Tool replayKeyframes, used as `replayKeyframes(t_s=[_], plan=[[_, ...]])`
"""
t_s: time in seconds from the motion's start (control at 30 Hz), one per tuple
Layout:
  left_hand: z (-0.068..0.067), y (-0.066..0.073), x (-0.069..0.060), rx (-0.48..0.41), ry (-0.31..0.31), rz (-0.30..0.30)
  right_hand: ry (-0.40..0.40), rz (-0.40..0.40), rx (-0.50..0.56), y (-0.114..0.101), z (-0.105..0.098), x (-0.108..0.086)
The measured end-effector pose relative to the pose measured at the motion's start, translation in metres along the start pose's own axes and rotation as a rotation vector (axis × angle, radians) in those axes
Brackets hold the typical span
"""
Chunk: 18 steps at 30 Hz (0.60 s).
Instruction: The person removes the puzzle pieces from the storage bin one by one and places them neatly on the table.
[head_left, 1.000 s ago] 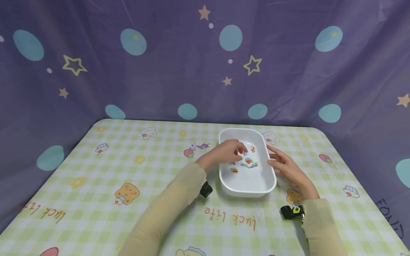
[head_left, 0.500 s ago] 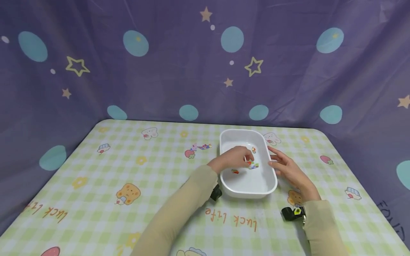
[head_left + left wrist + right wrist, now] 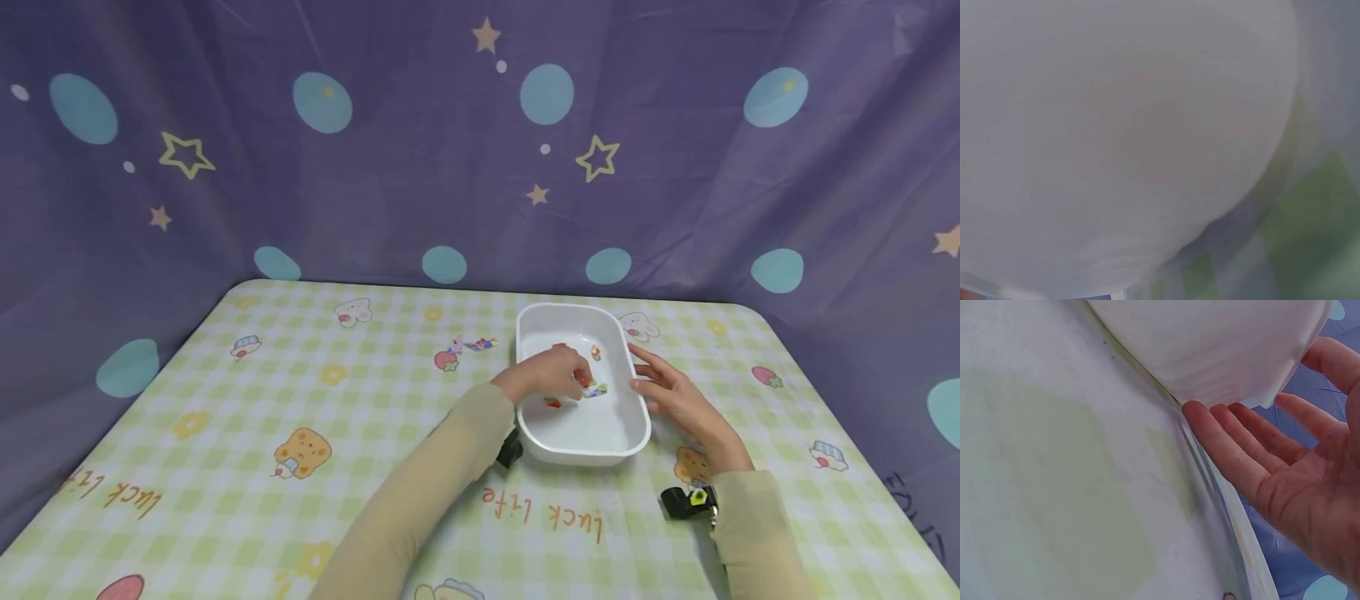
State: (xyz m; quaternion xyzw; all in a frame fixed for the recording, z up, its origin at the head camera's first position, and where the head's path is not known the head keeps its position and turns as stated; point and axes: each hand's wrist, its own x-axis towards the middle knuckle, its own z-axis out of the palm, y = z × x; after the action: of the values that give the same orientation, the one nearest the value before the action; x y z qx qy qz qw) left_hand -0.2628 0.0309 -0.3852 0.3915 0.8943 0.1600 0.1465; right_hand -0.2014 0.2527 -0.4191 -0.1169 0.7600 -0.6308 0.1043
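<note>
white tray lies lengthwise, near to far; left hand inside

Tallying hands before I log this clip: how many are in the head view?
2. The left hand reaches inside the white tub; the right hand touches the tub's outer wall. No third hand shows, and none seems hidden.

Your left hand partly covers the small, multicoloured pieces beneath it; you can't tell whether it pinches one. Beside it, the white, round-cornered, rectangular tub is blurred and cropped in the left-wrist view.
</note>
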Motion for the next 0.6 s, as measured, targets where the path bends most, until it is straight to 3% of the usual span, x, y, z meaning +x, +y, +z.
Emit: replayKeyframes(t_s=[0.2, 0.6], plan=[[0.001, 0.001, 0.004, 0.01, -0.02, -0.033, -0.005, 0.013, 0.002, -0.001, 0.0, 0.0], [0.006, 0.0, 0.012, 0.013, -0.021, -0.026, 0.004, 0.031, -0.004, 0.001, -0.002, 0.001]])
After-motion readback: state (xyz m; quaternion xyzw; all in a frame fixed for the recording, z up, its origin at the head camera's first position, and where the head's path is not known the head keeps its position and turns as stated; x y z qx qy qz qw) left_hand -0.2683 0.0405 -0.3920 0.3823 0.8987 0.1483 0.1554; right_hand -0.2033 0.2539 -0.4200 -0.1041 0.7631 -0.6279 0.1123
